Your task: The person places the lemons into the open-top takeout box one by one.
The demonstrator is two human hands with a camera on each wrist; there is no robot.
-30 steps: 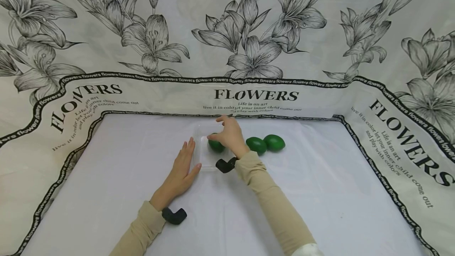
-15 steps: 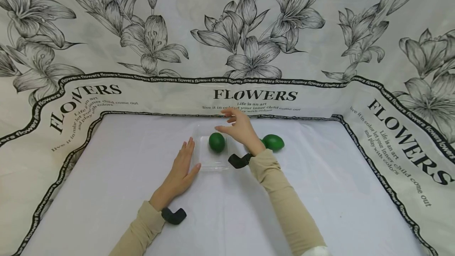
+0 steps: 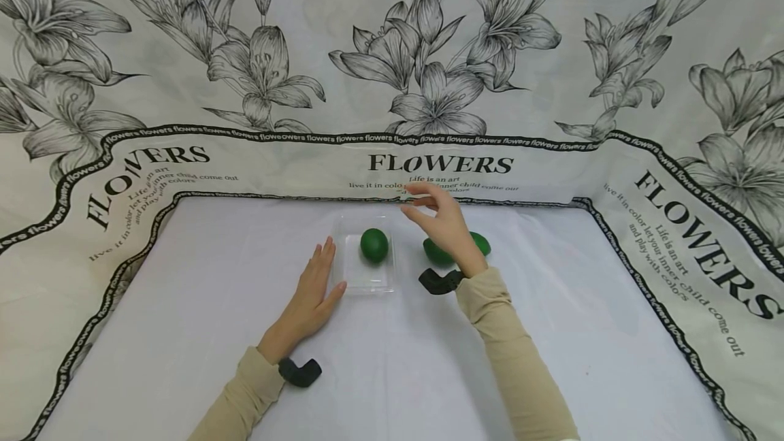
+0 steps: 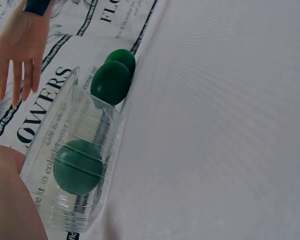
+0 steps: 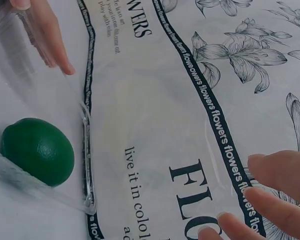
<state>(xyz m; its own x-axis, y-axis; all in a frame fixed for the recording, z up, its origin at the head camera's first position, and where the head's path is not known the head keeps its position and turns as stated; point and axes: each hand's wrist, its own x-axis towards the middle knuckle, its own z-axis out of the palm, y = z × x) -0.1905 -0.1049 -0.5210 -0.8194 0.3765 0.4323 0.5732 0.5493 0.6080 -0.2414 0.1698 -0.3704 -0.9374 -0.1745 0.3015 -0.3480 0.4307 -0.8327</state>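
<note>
A clear plastic container [image 3: 363,282] stands on the white table with one green lime [image 3: 374,246] inside it. My left hand [image 3: 310,291] rests along the container's left side, fingers straight, thumb near its front corner. To the right of the container my right hand [image 3: 442,218] hovers with relaxed fingers and holds nothing. Two more limes [image 3: 437,252] lie side by side on the table, partly hidden behind the right hand and wrist. In the left wrist view, the lime [image 4: 78,167] shows through the container's ribbed wall. The right wrist view shows the right fingers [image 5: 275,207] spread apart.
A white cloth [image 3: 588,332] covers the table. Behind and at both sides stands a fabric screen [image 3: 294,162] printed with flowers and lettering. Each wrist carries a black camera mount [image 3: 300,373].
My right hand has let go of the lime in the container, then moved up and to the right, over toward the other two limes. The left hand has stayed in place.
</note>
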